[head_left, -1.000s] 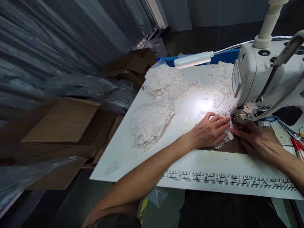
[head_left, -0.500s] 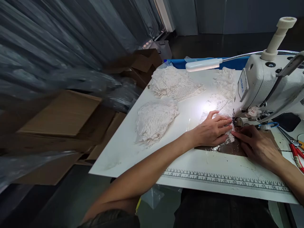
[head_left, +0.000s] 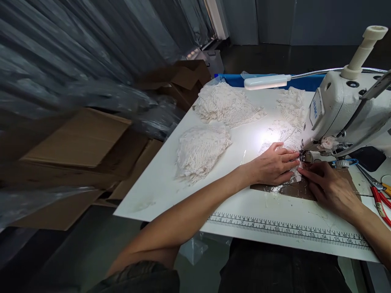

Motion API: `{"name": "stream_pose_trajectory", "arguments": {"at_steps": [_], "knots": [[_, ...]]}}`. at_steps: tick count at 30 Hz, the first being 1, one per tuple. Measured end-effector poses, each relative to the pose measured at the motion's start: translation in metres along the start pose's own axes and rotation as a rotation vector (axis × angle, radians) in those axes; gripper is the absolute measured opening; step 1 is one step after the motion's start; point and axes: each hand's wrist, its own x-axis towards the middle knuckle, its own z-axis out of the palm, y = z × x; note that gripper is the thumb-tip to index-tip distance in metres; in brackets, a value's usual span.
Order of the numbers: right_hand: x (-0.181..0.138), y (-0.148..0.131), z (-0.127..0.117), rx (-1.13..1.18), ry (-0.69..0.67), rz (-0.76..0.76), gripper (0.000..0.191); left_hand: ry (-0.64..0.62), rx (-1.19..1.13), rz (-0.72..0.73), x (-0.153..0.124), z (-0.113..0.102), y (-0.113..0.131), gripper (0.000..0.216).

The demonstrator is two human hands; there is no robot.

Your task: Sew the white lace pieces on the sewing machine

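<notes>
White lace fabric (head_left: pixel 284 134) lies under the needle area of a white sewing machine (head_left: pixel 342 110), its near end partly hidden by my hands. My left hand (head_left: pixel 276 167) is open, lying flat on the lace with its fingertips close to the presser foot (head_left: pixel 302 156). To the right of the foot is my right hand (head_left: pixel 332 187). Its forefinger stretches left and touches the lace edge, the thumb stands apart below, and the other fingers are bent. Beneath both hands is a brown, shiny-surfaced plate (head_left: pixel 284 192).
Two heaps of white lace, a far pile (head_left: pixel 226 103) and a nearer pile (head_left: pixel 201 150), rest left on the white table (head_left: pixel 171 191). A lamp (head_left: pixel 267 82) hangs behind. Scissors (head_left: pixel 371 177) and red-handled pliers (head_left: pixel 378 205) lie right. Cardboard boxes (head_left: pixel 76 140) stand left.
The view has shifted slightly. Both hands keep nearly the same place beside the presser foot, and the lace shows no clear movement.
</notes>
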Motion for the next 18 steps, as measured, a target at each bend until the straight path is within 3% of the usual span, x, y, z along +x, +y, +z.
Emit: {"name": "stream_pose_trajectory", "arguments": {"at_steps": [10, 18], "knots": [[0.0021, -0.0024, -0.0019, -0.009, 0.001, -0.003, 0.037, -0.019, 0.062, -0.046, 0.0016, -0.0028, 0.0088, 0.035], [0.0011, -0.0014, -0.0008, -0.027, 0.04, -0.016, 0.035, -0.016, 0.083, -0.002, -0.0002, -0.0002, 0.0041, 0.037]]}}
